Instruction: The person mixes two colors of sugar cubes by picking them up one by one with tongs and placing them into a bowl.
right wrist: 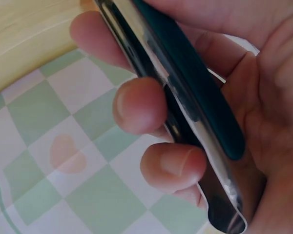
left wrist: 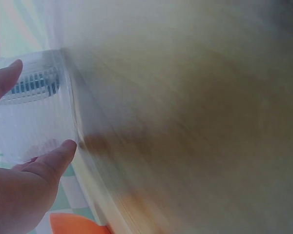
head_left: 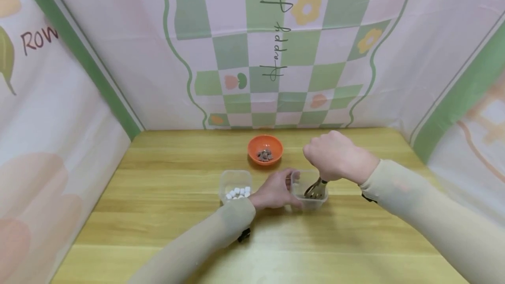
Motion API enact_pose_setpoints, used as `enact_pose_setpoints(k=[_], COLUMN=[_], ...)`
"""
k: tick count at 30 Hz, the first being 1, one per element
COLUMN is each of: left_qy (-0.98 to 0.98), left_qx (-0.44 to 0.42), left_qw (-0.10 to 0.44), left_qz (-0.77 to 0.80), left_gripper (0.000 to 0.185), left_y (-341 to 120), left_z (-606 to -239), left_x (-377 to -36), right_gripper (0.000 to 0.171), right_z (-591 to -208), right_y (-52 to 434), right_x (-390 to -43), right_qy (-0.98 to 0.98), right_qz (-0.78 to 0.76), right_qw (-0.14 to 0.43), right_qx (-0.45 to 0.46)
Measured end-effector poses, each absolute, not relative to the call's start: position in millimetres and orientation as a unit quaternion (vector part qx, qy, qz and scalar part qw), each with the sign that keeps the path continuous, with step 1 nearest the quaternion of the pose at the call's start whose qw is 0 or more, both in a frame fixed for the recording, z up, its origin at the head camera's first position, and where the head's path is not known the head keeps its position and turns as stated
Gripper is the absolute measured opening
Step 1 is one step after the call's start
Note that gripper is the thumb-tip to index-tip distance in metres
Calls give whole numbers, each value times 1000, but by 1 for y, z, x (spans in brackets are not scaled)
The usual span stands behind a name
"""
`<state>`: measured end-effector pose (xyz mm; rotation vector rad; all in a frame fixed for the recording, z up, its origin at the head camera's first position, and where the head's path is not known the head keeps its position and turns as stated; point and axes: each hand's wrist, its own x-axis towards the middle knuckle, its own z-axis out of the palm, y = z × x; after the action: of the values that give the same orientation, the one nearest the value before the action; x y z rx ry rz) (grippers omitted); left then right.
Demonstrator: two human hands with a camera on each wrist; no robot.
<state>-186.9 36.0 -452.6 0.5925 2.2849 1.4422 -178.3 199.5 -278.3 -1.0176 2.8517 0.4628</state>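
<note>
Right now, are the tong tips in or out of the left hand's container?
In: head view shows tong tips inside the clear container; left wrist view shows them through its wall.

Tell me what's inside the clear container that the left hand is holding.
The tongs reach inside the clear container; I can make out nothing else there. Whatever lies directly beneath their tips is covered.

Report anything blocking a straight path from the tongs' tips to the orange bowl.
Yes: the wall of the clear container around the tips of the tongs, then the left hand gripping its left side. Lifting above both would probably open the way to the orange bowl.
</note>
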Motion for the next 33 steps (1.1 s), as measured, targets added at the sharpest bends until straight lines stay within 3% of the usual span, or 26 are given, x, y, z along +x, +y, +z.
enact_pose_setpoints(k=[33], left_qy=[835], left_qx=[194], left_qw=[179], left_qz=[483], left_gripper=[91], left_y=[37], left_z=[-449], left_x=[-184], right_gripper=[24], right_z=[-250], right_y=[283], right_x=[-196], right_qy=[959], right_qz=[-15], right_qw=[70], right_qx=[-275])
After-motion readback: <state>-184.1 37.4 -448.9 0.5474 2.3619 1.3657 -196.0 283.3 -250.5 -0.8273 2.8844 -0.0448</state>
